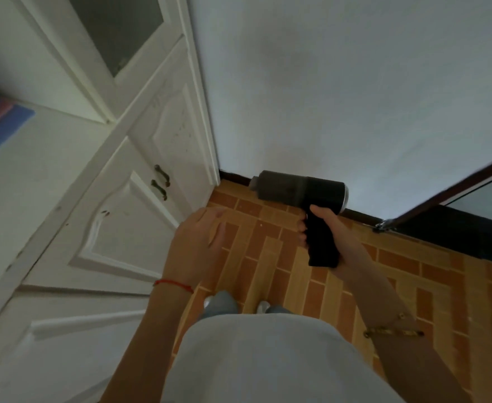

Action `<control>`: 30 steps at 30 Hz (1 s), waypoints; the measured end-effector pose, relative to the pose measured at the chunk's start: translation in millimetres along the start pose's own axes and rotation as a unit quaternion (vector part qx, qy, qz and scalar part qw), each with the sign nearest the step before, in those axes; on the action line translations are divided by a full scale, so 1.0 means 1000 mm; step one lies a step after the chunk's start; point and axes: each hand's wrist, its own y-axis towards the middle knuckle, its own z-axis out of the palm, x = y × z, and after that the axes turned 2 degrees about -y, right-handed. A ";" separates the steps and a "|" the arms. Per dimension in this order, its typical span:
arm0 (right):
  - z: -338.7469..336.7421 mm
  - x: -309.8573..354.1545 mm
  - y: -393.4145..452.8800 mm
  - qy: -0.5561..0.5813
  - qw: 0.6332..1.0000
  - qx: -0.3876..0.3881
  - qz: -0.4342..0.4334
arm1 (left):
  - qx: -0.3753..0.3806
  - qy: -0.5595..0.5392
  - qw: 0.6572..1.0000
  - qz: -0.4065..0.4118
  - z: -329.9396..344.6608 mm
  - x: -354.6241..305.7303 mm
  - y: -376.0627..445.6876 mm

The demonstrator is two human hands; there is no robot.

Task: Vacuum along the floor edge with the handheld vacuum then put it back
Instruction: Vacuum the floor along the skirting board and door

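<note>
Right hand around handheld vacuum, left hand apart.

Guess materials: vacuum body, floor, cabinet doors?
Vacuum: likely matte black plastic, with a shiny silver ring at the rear. Floor: brick-pattern tile or vinyl in orange and tan, slight sheen; cannot tell which. Cabinet doors: white-painted wood or MDF with routed panels and dark metal-looking handles.

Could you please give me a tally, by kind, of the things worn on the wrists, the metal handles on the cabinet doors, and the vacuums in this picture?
Red string bracelet on the left wrist: 1
Beaded bracelet on the right wrist: 1
Metal cabinet handles: 2
Handheld vacuum, held in the right hand: 1
Total: 5
</note>
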 end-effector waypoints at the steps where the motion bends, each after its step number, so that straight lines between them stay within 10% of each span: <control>1: -0.002 0.006 0.007 0.001 1.000 0.000 -0.001 | 0.007 -0.005 1.000 -0.004 0.001 -0.003 0.009; 30: 0.044 0.127 0.202 0.000 0.998 0.060 0.001 | 0.040 0.029 0.997 0.061 -0.004 0.023 0.262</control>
